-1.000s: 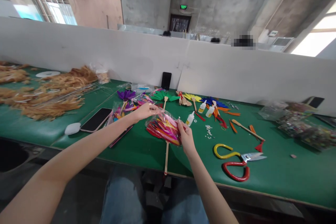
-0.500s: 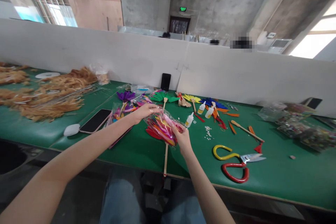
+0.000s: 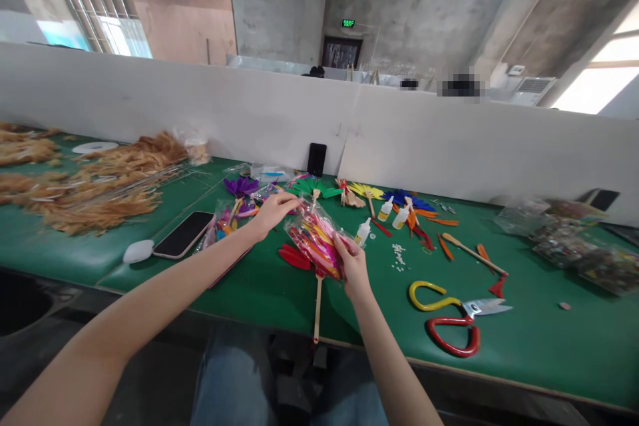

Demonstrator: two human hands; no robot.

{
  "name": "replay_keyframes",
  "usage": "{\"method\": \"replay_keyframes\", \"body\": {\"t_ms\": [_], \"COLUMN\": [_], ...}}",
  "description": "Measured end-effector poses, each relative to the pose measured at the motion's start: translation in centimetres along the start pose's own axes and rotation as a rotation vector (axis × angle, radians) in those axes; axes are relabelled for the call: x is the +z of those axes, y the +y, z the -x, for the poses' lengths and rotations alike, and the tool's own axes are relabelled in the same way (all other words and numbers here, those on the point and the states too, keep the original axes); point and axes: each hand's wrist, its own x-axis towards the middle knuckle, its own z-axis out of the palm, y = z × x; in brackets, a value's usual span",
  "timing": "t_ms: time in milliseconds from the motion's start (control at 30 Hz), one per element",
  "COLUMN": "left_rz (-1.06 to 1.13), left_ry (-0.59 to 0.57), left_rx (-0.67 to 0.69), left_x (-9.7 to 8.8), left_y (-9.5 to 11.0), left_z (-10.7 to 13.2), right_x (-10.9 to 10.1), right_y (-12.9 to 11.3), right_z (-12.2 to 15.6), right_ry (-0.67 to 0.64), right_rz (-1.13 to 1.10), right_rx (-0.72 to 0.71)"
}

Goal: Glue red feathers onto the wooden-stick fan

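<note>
Both my hands hold a clear plastic bag of coloured feathers (image 3: 315, 239) just above the green table (image 3: 549, 339). My left hand (image 3: 272, 212) pinches the bag's far top edge. My right hand (image 3: 352, 265) grips its near right side, fingers closed on the plastic. Under the bag lie red feathers (image 3: 293, 257) fixed to a wooden stick (image 3: 317, 306) that reaches the table's front edge.
Red and yellow scissors (image 3: 452, 316) lie right of my hands. Small glue bottles (image 3: 384, 208), feather fans and loose feathers sit behind. A phone (image 3: 183, 233) and a white case (image 3: 138, 251) lie left, beside a pile of tan feathers (image 3: 94, 193). More bags (image 3: 574, 239) sit far right.
My right hand slid a little inward along the bag and back out again; the bag tipped slightly more upright. My left hand kept its pinch on the top edge.
</note>
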Motion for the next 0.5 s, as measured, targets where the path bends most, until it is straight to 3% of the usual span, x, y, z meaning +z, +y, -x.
{"method": "replay_keyframes", "body": {"t_ms": [133,267,400,500], "left_rz": [0.041,0.096,0.194,0.295], "left_ry": [0.057,0.212,0.438,0.507], "left_rx": [0.003,0.0,-0.04,-0.138], "left_x": [-0.1,-0.9,-3.8,-7.2], "left_y": [0.2,0.2,-0.4,-1.4], "left_z": [0.0,-0.6,-1.8,-1.1], "right_x": [0.0,0.0,-0.5,-1.1], "right_y": [-0.1,0.0,0.0,-0.3], "right_z": [0.2,0.4,0.1,-0.7], "right_ry": [-0.027,-0.042,0.027,0.093], "right_rz": [-0.021,-0.051,-0.082,-0.119], "right_rx": [0.042,0.046,0.038,0.036]}}
